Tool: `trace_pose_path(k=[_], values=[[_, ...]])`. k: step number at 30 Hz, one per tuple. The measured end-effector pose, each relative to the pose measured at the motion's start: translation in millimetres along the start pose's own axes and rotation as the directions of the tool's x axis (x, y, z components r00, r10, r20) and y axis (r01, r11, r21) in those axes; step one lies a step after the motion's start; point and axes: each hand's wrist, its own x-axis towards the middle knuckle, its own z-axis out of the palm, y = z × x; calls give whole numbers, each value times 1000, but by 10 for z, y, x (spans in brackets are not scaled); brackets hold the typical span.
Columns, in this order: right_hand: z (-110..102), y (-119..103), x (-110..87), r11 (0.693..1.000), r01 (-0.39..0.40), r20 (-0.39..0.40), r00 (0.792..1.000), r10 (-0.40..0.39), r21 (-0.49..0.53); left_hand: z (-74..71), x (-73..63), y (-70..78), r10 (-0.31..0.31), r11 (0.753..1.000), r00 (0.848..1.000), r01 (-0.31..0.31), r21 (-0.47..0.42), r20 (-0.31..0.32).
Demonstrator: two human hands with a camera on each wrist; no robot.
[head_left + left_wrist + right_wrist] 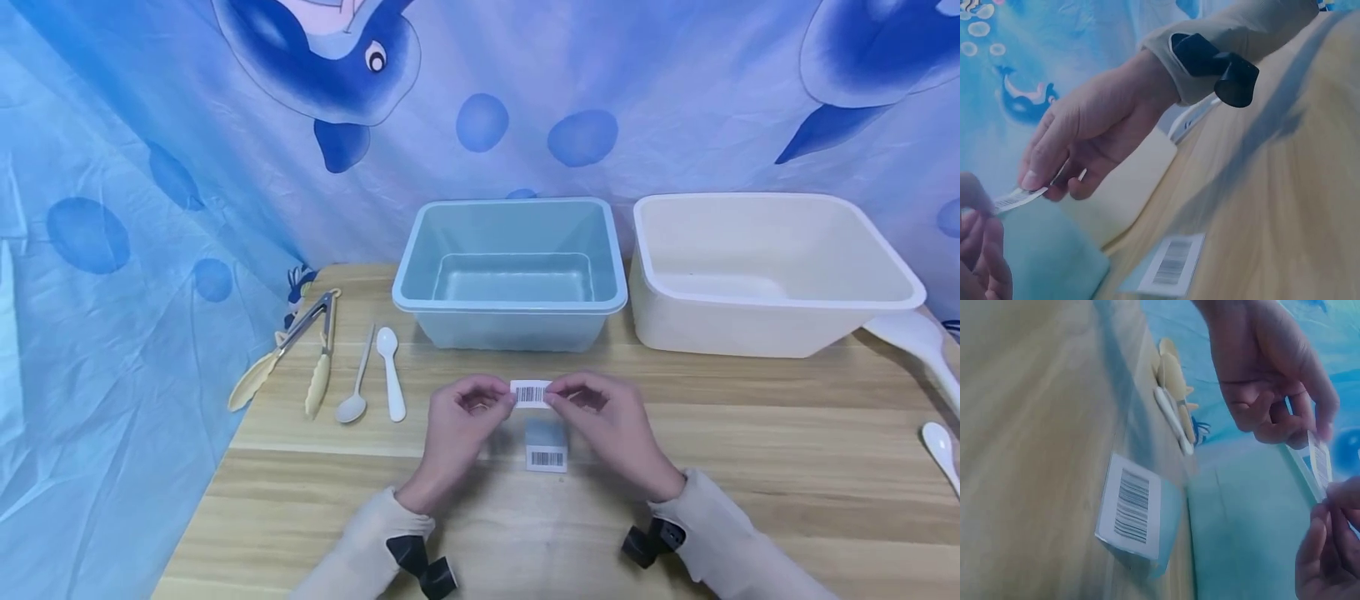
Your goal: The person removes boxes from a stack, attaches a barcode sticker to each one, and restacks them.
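Observation:
Between both hands a small white barcode label (530, 394) is stretched out above the table. My left hand (462, 429) pinches its left end with thumb and fingertips, and my right hand (606, 425) pinches the right end the same way. Just below the hands, on the wood, lies a second barcode label (547, 458) on a pale bluish backing sheet (546, 432). In the right wrist view this backing sheet (1170, 519) looks bent, one edge lifted.
A light blue basin (510, 327) and a white basin (735, 329) stand at the back. Tongs (318, 383), a thin-handled spoon (351, 408) and a white spoon (393, 375) lie to the left. A large white ladle (911, 337) and a small white spoon (937, 442) are at right.

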Motion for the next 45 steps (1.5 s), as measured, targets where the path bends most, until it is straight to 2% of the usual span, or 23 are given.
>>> trace_pose_path(k=[4, 8, 11, 15, 19, 25, 30, 38, 45], values=[[48, 22, 70, 992, 102, -7, 995, -103, -76, -73, 65, -59, 20, 998, 1000, -18, 53, -24], [103, 53, 187, 963, 217, 12, 976, -218, -159, -123, 167, -135, 28, 997, 997, -23, 73, -69], [147, 88, 287, 948, 256, 39, 967, -253, -189, -139, 264, -196, 31, 998, 994, -25, 60, -104], [194, 129, 384, 941, 263, 76, 965, -253, -212, -140, 396, -269, 16, 999, 990, -10, 45, -137], [215, 140, 443, 936, 271, 92, 962, -256, -223, -139, 491, -326, 21, 999, 990, -15, 42, -138], [253, 151, 488, 937, 278, 129, 958, -255, -212, -159, 556, -398, 42, 999, 985, -35, 42, -169], [258, 164, 521, 929, 273, 124, 961, -248, -249, -118, 638, -443, 92, 994, 977, -77, 83, -191], [263, 197, 573, 938, 211, 136, 974, -179, -277, -51, 744, -489, 135, 984, 964, -102, 148, -231], [262, 208, 597, 942, 186, 138, 979, -152, -281, -42, 760, -475, 128, 983, 961, -90, 160, -247]])
